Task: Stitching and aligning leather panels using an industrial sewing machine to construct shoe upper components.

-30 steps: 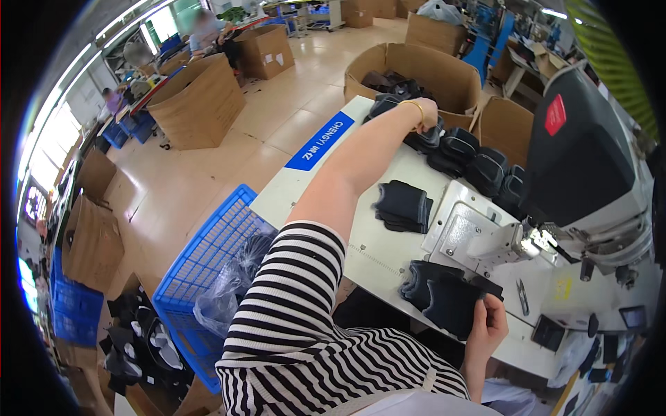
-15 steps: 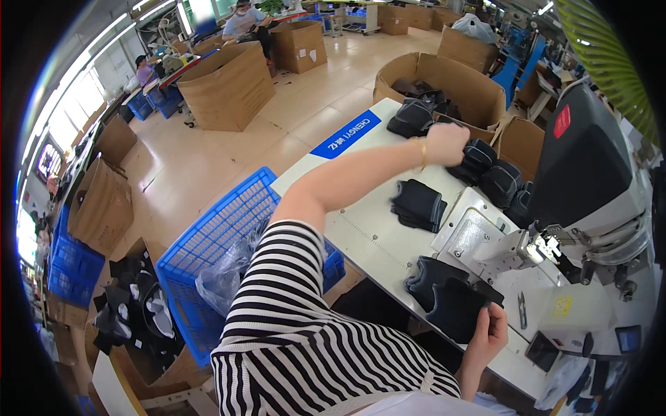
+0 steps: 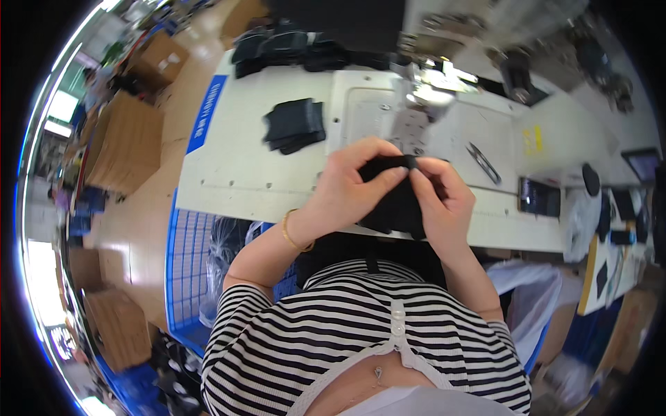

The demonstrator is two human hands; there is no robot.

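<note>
A dark fabric piece [image 3: 397,204] is held between my hands near the front edge of the white sewing table [image 3: 243,173]. My left hand [image 3: 355,186] pinches its upper edge between thumb and fingers. Close beside it, my right hand [image 3: 444,201] grips the same edge. The piece hangs toward me, partly covered by my fingers. Just beyond my hands is the metal head of a sewing machine [image 3: 416,121], blurred. A small stack of dark fabric pieces [image 3: 295,125] lies to the left of the machine's plate.
Bundles of dark fabric [image 3: 284,47] line the table's far edge. Thread snips [image 3: 483,163] and a phone [image 3: 540,197] lie to the right. A blue plastic crate [image 3: 182,277] stands below the table at left, and cardboard boxes [image 3: 125,142] stand on the floor beyond.
My left hand has come back from the far bundles and now holds the fabric piece with my right. The view has turned toward the machine.
</note>
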